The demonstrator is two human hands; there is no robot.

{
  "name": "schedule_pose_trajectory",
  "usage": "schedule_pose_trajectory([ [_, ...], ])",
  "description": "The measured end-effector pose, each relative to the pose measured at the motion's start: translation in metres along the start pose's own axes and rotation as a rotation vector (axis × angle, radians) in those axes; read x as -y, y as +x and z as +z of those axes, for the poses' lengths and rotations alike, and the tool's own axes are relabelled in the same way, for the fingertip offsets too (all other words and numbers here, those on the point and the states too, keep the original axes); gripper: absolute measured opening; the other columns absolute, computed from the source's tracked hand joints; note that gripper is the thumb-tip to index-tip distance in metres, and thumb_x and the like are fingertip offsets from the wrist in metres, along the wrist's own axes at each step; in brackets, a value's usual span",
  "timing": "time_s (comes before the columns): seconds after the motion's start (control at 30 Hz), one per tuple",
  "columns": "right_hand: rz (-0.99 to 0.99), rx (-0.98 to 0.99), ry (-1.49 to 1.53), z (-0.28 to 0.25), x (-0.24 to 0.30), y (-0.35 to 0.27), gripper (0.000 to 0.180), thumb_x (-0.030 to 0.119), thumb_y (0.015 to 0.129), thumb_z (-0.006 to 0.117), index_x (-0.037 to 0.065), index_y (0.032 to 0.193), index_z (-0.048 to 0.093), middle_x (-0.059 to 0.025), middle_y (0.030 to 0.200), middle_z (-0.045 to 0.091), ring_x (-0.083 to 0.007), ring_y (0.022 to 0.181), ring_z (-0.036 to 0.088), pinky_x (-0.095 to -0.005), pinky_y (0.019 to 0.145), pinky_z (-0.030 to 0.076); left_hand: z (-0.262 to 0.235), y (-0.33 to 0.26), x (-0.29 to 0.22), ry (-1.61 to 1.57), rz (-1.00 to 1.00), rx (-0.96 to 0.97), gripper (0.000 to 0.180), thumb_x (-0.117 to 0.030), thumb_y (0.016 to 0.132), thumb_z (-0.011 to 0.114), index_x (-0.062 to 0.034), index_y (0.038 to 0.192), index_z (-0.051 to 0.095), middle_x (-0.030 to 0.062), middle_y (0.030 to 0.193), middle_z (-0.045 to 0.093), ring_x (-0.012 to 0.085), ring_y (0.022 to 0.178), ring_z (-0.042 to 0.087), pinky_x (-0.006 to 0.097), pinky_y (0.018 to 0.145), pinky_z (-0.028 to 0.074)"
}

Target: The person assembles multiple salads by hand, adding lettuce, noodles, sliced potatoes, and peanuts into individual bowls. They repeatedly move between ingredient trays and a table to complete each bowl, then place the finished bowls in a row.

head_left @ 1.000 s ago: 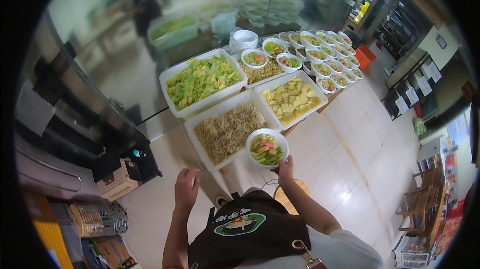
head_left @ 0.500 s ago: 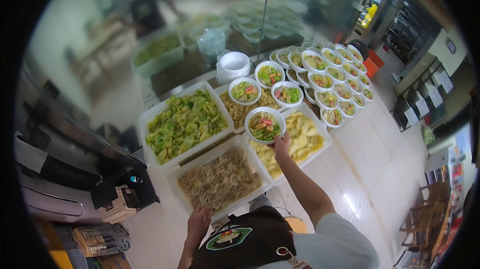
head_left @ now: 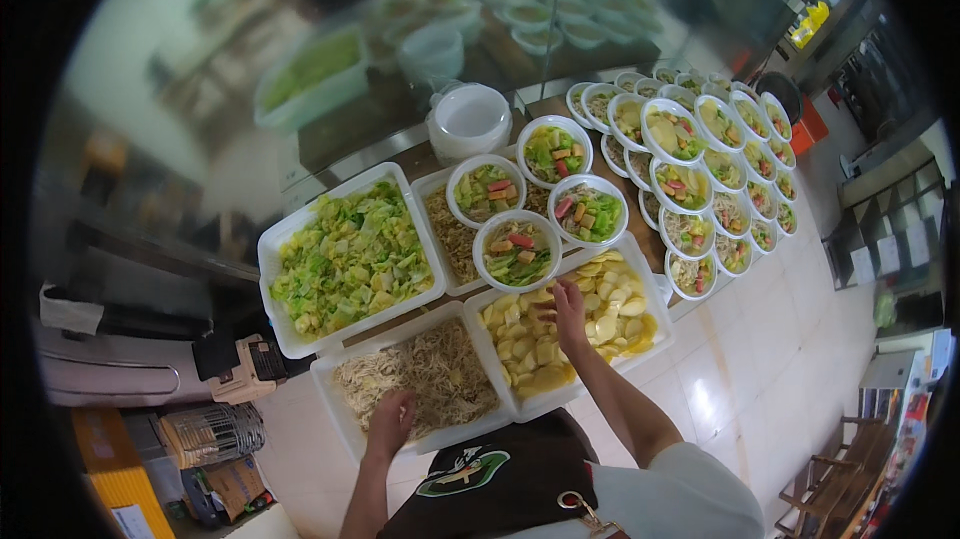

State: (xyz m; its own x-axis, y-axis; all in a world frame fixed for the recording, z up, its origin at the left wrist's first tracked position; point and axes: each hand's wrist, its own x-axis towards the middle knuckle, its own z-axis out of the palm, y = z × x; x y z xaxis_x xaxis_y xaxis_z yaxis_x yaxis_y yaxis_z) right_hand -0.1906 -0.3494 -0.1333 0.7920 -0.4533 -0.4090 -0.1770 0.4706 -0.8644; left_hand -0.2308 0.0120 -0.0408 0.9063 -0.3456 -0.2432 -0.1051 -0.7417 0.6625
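My right hand (head_left: pixel 568 316) is over a white tub of pale yellow slices (head_left: pixel 600 314), perhaps potato. Its fingers are apart, and it holds nothing. Just beyond its fingertips a white bowl (head_left: pixel 517 251) holds greens, a pink piece and tan chunks. My left hand (head_left: pixel 392 417) is at the near part of a tub of thin pale strands (head_left: pixel 440 364), which look like bean sprouts. Its fingers are curled together, and what they may hold is hidden. Three more filled bowls, among them one bowl (head_left: pixel 588 211), stand beyond, partly over a tub of brownish shredded food (head_left: pixel 450 239).
A white tub of chopped green leaves (head_left: pixel 350 259) stands at the left. Stacked empty bowls (head_left: pixel 470 121) are at the back, against a glass pane (head_left: pixel 480 9). Many filled bowls (head_left: pixel 683 184) are piled in layers on the right. A wooden chair (head_left: pixel 835 464) is at the far right.
My right hand has let go of the bowl, which now rests among the other bowls, and has drawn slightly back. My left hand has moved from the tub's rim over the strands. The view has shifted.
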Motion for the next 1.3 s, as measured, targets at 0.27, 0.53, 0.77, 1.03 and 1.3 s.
schedule_pose_trajectory([
  [0.27,0.229,0.081,-0.114,-0.080,-0.031,-0.066,0.024,0.017,0.092,0.050,0.000,0.109,0.054,-0.0089,0.087,0.061,-0.0179,0.070,0.064,-0.0270,0.058,0.052,-0.018,0.306,-0.118,0.298,0.650,-0.122,0.017,-0.004,0.076,0.057,-0.0028,0.093,0.059,0.0150,0.094,0.057,0.0336,0.091,0.054,0.044,0.073,0.046],
  [0.53,0.337,-0.158,-0.113,-0.156,-0.032,-0.141,0.024,0.011,0.092,0.046,-0.003,0.111,0.052,-0.0129,0.092,0.062,-0.0194,0.072,0.065,-0.0275,0.061,0.054,0.009,0.503,-0.157,1.065,0.608,-0.177,0.017,-0.012,0.081,0.053,-0.0122,0.093,0.065,0.0062,0.103,0.060,0.0244,0.103,0.053,0.043,0.085,0.044],
  [0.77,0.353,-0.220,-0.099,-0.173,-0.048,-0.136,0.023,0.014,0.091,0.049,-0.003,0.106,0.053,-0.0139,0.086,0.063,-0.0197,0.068,0.064,-0.0277,0.057,0.054,0.003,0.508,-0.154,1.135,0.683,-0.207,0.010,-0.016,0.081,0.057,-0.0132,0.088,0.064,0.0046,0.087,0.064,0.0252,0.095,0.056,0.042,0.082,0.043],
  [1.03,0.370,-0.168,-0.200,-0.173,-0.038,-0.140,0.021,0.013,0.090,0.051,-0.001,0.105,0.054,-0.0128,0.084,0.062,-0.0193,0.069,0.064,-0.0283,0.058,0.053,-0.008,0.510,-0.131,1.008,0.828,-0.279,0.012,-0.011,0.078,0.056,-0.0120,0.087,0.063,0.0050,0.084,0.064,0.0226,0.093,0.058,0.038,0.084,0.044],
  [1.3,0.294,-0.131,-0.207,-0.167,-0.019,-0.140,0.021,0.013,0.091,0.050,-0.001,0.106,0.054,-0.0119,0.087,0.062,-0.0173,0.069,0.062,-0.0280,0.060,0.053,-0.034,0.511,-0.135,1.009,0.781,-0.359,0.015,-0.011,0.079,0.054,-0.0116,0.092,0.061,0.0051,0.090,0.062,0.0221,0.092,0.058,0.038,0.084,0.044],
])
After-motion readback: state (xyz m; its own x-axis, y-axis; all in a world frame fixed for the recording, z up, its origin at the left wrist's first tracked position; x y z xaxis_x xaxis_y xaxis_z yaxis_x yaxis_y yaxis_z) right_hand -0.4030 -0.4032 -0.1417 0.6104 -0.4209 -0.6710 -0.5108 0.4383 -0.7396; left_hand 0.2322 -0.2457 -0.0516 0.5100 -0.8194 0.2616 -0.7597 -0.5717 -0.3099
